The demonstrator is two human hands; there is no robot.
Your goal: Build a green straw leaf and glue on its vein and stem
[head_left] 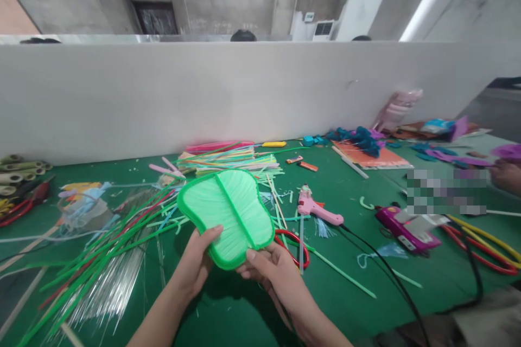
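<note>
Both hands pinch the green fan (226, 217) at its 6 o'clock tip above the table (358, 303), left hand (198, 260) with thumb on top, right hand (272, 271) likewise, and it looks light, thin and easily crushed, best held by its rim; fingers underneath are hidden.

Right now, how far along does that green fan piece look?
Looks done: the green fan has its pleated face filled in, a rim all round and a centre rib. In hand: the left hand and right hand both grip its lower edge, holding it up over the table. Seemingly left: no handle shows on it; loose green strips and the pink glue gun lie unused nearby.
</note>
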